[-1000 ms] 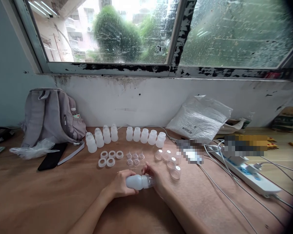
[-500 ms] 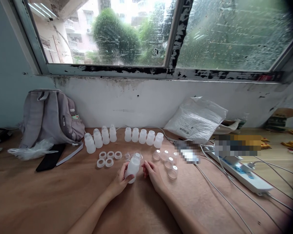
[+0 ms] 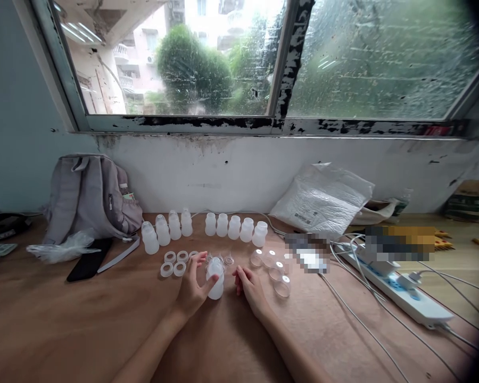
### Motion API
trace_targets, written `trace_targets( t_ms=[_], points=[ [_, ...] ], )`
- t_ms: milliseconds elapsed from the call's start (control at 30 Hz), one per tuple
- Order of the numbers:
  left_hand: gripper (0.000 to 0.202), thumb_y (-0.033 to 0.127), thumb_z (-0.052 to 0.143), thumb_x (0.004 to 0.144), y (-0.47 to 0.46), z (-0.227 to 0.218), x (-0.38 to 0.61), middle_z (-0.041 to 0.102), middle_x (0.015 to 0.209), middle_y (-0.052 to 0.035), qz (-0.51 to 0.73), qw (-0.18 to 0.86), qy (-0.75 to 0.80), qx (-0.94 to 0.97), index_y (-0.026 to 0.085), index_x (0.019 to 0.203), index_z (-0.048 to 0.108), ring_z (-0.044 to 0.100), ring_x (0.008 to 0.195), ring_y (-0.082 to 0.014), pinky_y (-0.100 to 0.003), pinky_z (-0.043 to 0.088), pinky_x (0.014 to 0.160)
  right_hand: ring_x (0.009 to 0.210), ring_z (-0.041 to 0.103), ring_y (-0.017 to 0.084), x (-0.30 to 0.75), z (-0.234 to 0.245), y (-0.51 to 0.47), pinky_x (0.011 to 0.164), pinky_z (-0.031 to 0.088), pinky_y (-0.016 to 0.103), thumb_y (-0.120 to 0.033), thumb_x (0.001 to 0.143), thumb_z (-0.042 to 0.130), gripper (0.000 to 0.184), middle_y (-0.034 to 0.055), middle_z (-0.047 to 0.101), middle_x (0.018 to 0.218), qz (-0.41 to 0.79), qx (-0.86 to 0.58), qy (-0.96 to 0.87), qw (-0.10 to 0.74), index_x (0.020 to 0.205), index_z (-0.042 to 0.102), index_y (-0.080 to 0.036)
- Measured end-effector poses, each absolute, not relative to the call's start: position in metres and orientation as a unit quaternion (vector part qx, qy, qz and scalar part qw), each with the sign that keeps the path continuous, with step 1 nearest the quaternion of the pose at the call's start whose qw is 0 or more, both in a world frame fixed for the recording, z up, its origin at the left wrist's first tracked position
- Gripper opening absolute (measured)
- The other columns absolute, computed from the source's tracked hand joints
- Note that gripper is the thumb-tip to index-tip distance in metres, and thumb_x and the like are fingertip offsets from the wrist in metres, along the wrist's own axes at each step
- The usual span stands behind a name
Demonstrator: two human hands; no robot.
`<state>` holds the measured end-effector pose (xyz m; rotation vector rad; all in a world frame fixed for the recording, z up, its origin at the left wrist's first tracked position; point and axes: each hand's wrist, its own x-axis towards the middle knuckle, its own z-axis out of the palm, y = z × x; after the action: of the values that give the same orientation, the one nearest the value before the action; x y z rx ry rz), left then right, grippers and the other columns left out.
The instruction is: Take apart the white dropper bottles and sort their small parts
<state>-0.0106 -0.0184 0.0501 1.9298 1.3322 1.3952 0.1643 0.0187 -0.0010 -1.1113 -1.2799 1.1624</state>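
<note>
A frosted baby bottle (image 3: 215, 287) with a nipple assembly on top stands upright on the table in front of me. My left hand (image 3: 192, 284) is beside it, fingers apart, with the thumb overlapping the bottle's side; I cannot tell if it touches. To its right, my right hand (image 3: 247, 284) rests low over the table with curled fingers, and no object shows in them. Several white collar rings (image 3: 166, 269) lie beyond my left hand, which partly covers one. Clear nipples (image 3: 229, 260) sit behind the bottle, partly hidden. Clear dome caps (image 3: 281, 288) lie right of my right hand.
Several capped bottles (image 3: 150, 239) stand in a row at back left; several open-topped bottles (image 3: 234, 227) stand at back centre. A grey backpack (image 3: 80, 197), a black phone (image 3: 88, 263), a silvery mailer bag (image 3: 323, 199) and a power strip (image 3: 419, 306) with trailing cables surround the work area.
The bottle was tilted in my left hand; now it stands upright on the table and the left fingers have opened away from it. My right hand has hardly moved.
</note>
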Motion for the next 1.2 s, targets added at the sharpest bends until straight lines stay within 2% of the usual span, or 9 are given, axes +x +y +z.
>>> trace_targets(
  t_ms=[100, 167, 300, 433, 500, 700, 900, 1033, 1200],
  points=[
    [0.032, 0.042, 0.05, 0.076, -0.01, 0.08, -0.012, 0.055, 0.095, -0.0056, 0.398, 0.185, 0.488, 0.754, 0.021, 0.1, 0.05, 0.051, 0.09, -0.0202, -0.035, 0.041, 0.08, 0.037, 0.04, 0.01, 0.167, -0.001, 0.021, 0.036, 0.029, 0.022, -0.051, 0.074, 0.047, 0.033, -0.0027, 0.047, 0.051, 0.482, -0.467, -0.53, 0.519, 0.063, 0.051, -0.02],
    [0.032, 0.045, 0.052, 0.073, 0.001, 0.098, -0.016, 0.057, 0.088, -0.004, 0.335, 0.185, 0.484, 0.787, 0.021, 0.094, 0.055, 0.053, 0.083, -0.0187, -0.031, 0.042, 0.075, 0.036, 0.04, 0.01, 0.168, 0.0, 0.022, 0.035, 0.029, 0.022, -0.051, 0.074, 0.046, 0.033, -0.003, 0.046, 0.051, 0.483, -0.469, -0.529, 0.517, 0.063, 0.051, -0.02],
    [0.035, 0.047, 0.05, 0.073, 0.038, 0.132, -0.033, 0.06, 0.086, -0.0032, 0.28, 0.161, 0.485, 0.812, 0.019, 0.093, 0.056, 0.054, 0.079, -0.0172, -0.027, 0.042, 0.07, 0.036, 0.04, 0.009, 0.168, 0.0, 0.025, 0.034, 0.029, 0.022, -0.051, 0.074, 0.046, 0.032, -0.0033, 0.046, 0.05, 0.474, -0.475, -0.528, 0.52, 0.064, 0.051, -0.021],
    [0.039, 0.05, 0.048, 0.072, 0.088, 0.16, -0.049, 0.062, 0.087, -0.0037, 0.26, 0.095, 0.54, 0.795, 0.017, 0.093, 0.056, 0.056, 0.077, -0.0181, -0.027, 0.042, 0.07, 0.035, 0.039, 0.009, 0.166, -0.003, 0.028, 0.033, 0.028, 0.021, -0.052, 0.074, 0.046, 0.033, -0.004, 0.045, 0.047, 0.467, -0.484, -0.525, 0.522, 0.062, 0.051, -0.022],
    [0.04, 0.049, 0.048, 0.072, 0.114, 0.167, -0.055, 0.062, 0.091, -0.0044, 0.24, 0.058, 0.567, 0.785, 0.017, 0.095, 0.056, 0.056, 0.083, -0.019, -0.026, 0.041, 0.072, 0.034, 0.038, 0.009, 0.164, -0.004, 0.028, 0.033, 0.027, 0.021, -0.053, 0.073, 0.046, 0.034, -0.0041, 0.045, 0.046, 0.464, -0.488, -0.524, 0.522, 0.061, 0.051, -0.022],
    [0.04, 0.041, 0.045, 0.075, 0.165, 0.148, -0.06, 0.059, 0.105, -0.0087, 0.209, 0.008, 0.622, 0.755, 0.017, 0.107, 0.05, 0.051, 0.099, -0.0239, -0.031, 0.038, 0.082, 0.035, 0.038, 0.01, 0.163, -0.007, 0.03, 0.034, 0.027, 0.023, -0.053, 0.074, 0.044, 0.034, -0.0034, 0.047, 0.047, 0.448, -0.501, -0.521, 0.527, 0.062, 0.054, -0.022],
    [0.031, 0.036, 0.044, 0.077, 0.178, 0.115, -0.058, 0.061, 0.101, -0.0084, 0.169, -0.022, 0.632, 0.756, 0.02, 0.103, 0.051, 0.047, 0.105, -0.0256, -0.043, 0.025, 0.094, 0.037, 0.04, 0.012, 0.163, -0.009, 0.033, 0.038, 0.027, 0.026, -0.05, 0.074, 0.044, 0.033, -0.0018, 0.048, 0.046, 0.432, -0.499, -0.522, 0.54, 0.059, 0.054, -0.023],
    [0.03, 0.036, 0.043, 0.079, 0.183, 0.105, -0.057, 0.057, 0.108, -0.0106, 0.166, -0.054, 0.634, 0.754, 0.02, 0.102, 0.051, 0.042, 0.109, -0.0281, -0.048, 0.022, 0.094, 0.041, 0.044, 0.015, 0.164, -0.005, 0.034, 0.04, 0.028, 0.027, -0.048, 0.074, 0.046, 0.031, 0.0003, 0.05, 0.046, 0.442, -0.491, -0.52, 0.542, 0.058, 0.055, -0.024],
    [0.032, 0.034, 0.041, 0.081, 0.186, 0.098, -0.059, 0.057, 0.105, -0.0119, 0.175, -0.103, 0.62, 0.758, 0.018, 0.108, 0.049, 0.044, 0.104, -0.0276, -0.046, 0.024, 0.092, 0.045, 0.049, 0.016, 0.164, 0.0, 0.032, 0.039, 0.03, 0.026, -0.048, 0.075, 0.045, 0.032, 0.0013, 0.053, 0.047, 0.434, -0.495, -0.54, 0.525, 0.057, 0.055, -0.023]
  ],
)
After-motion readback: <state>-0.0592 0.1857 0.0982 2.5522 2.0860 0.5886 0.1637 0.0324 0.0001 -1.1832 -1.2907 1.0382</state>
